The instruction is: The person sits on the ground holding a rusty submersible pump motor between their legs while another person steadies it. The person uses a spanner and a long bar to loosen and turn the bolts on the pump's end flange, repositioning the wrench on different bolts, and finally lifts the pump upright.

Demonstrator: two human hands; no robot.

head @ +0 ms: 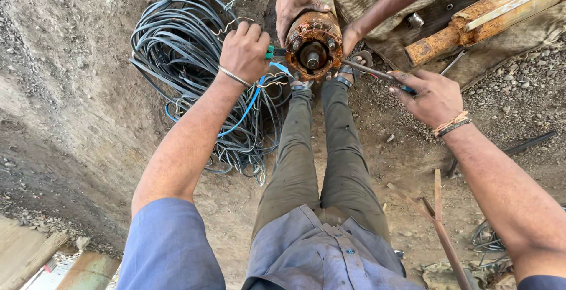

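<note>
bare dirt ground point(76, 107), dusty brown, gravel scattered toward the right. burlap-like cloth point(377, 1) spread at the top, coarse weave, with a long rusty orange pipe point(495, 12) lying across it and a small metal fitting point(415, 20) near its end.

big coil of cable point(177, 48) on the left, mostly dark grey strands, loosely looped, a blue wire point(250, 104) running out of it toward the centre.

person's legs in olive trousers point(318, 154) stretch forward, sandalled feet braced at the base of the rusty cylinder point(313, 42). cylinder lies end-on to the camera, top centre, between the feet: round flange face, heavy orange-brown rust, flaky, ring of bolt heads around a central shaft stub.

another person's two hands point(295, 1) grip the cylinder from above and from the right side, steadying it.

left hand point(244, 51), metal bangle on the wrist, fingers curled tight around a green-handled tool point(270, 52) at the left edge of the flange, knuckles up.

right hand point(433, 98), thread bands on the wrist, clamped on a long thin metal tool point(368, 70); its tip reaches the flange's right edge. exact tool type unclear.

thin wooden sticks point(439, 219) lie on the dirt lower right, a dark rod point(530, 143) beyond them.
</note>
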